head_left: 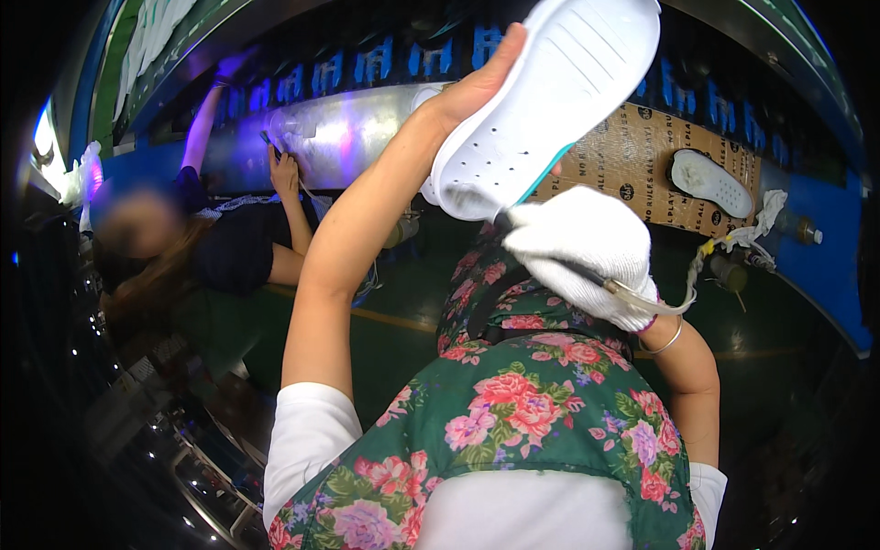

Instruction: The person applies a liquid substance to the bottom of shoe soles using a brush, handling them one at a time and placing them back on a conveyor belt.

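Observation:
A white shoe sole [541, 101], dotted with small holes toward the heel and edged in teal on one side, is held up and tilted in front of me. My bare left hand [477, 87] grips it along its left edge, the thumb pointing up its side. A white knitted glove covers my right hand [587, 243]. Its fingers are closed round a thin dark glue brush [577, 269] with a clear tube [674, 307] trailing from its rear. The brush's dark tip [502, 220] is at the sole's heel end, touching or very close to it.
On printed brown cardboard [596, 170] lies another sole [710, 183], white inside with a dark rim. A white rag [770, 211] and a small bottle [807, 231] sit at the right. To the left, a co-worker's hand [284, 174] is near a shiny metal surface [344, 128]. Blue holders [376, 60] line the back.

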Motion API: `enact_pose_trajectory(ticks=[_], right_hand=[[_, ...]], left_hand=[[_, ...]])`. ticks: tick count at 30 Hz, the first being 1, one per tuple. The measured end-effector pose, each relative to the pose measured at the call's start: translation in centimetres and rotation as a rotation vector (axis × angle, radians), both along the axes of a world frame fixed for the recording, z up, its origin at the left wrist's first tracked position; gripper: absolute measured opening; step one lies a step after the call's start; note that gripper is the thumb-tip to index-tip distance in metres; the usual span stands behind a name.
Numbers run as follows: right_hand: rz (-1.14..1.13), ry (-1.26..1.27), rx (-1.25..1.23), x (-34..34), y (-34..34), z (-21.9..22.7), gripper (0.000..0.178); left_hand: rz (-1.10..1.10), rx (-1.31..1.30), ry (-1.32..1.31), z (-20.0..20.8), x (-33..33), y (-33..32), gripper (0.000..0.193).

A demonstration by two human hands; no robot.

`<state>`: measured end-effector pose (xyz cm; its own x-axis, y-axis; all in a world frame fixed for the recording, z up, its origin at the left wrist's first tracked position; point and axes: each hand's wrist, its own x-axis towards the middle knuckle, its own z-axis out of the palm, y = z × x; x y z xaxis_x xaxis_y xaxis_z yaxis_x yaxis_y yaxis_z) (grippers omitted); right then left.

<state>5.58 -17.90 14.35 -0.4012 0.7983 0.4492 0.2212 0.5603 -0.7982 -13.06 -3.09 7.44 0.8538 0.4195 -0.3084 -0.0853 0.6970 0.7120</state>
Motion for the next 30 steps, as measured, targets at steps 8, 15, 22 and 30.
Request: enact_pose_trajectory(ticks=[8, 15, 22, 30], right_hand=[[0.048, -0.077, 0.077, -1.7, -1.1, -1.1, 0.033], [-0.067, -0.089, 0.015, -0.3, 0.1, -0.4, 0.027], [0.019, 0.074, -0.262, -1.0, 0.0, -0.2, 0.023], [-0.102, 0.094, -0.493, -0.4, 0.4, -0.6, 0.02]], left_hand=[[-0.089, 0.347, 0.559, 2.2, 1.9, -0.1, 0.096], [-0.304, 0.517, 0.718, 3.3, 3.0, 0.1, 0.11], [-0.439, 0.63, 0.774, 2.9, 3.2, 1.2, 0.117], [-0.464, 0.62, 0.814, 3.2, 3.0, 1.3, 0.117]])
